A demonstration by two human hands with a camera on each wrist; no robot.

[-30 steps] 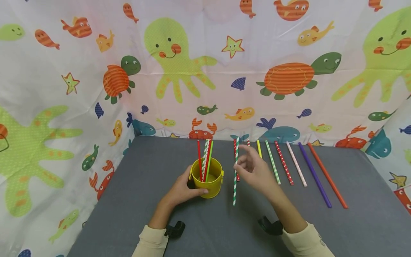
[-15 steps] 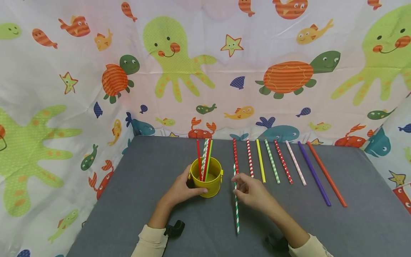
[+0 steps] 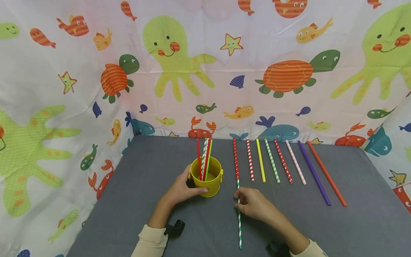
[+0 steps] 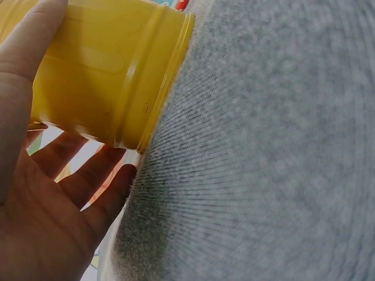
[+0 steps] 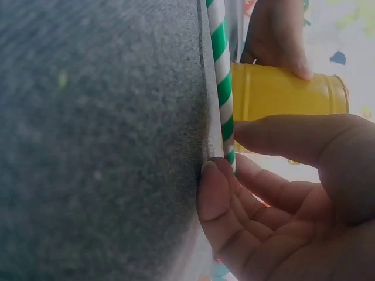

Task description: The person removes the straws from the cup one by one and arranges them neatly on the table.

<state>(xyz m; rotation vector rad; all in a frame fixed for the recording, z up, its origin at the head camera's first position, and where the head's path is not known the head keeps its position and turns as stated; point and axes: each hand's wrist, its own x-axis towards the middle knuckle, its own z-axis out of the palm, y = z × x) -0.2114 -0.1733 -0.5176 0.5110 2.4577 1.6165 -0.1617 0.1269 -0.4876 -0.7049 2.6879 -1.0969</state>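
My left hand (image 3: 179, 189) holds a small yellow bucket (image 3: 212, 189) from its left side, with the thumb across the front. In the left wrist view, the bucket (image 4: 111, 70) fills the top left beside my thumb. Several straws (image 3: 204, 160) lean upright inside it, red, green and patterned. To its right, my right hand (image 3: 253, 203) pinches a green and white striped straw (image 3: 239, 228) at the table surface. Its far end meets a red dotted straw (image 3: 236, 157). The right wrist view shows the striped straw (image 5: 221, 64) between thumb and fingers.
Several straws lie in a row at the right, among them a yellow straw (image 3: 260, 160), a purple straw (image 3: 314, 173) and an orange straw (image 3: 327, 174). The grey tabletop (image 3: 154, 153) ends at a curtain (image 3: 212, 89) with sea animals behind and at the left.
My right hand has come down toward the near edge with the striped straw, sliding it below the red dotted one. My left hand and the bucket have stayed put.
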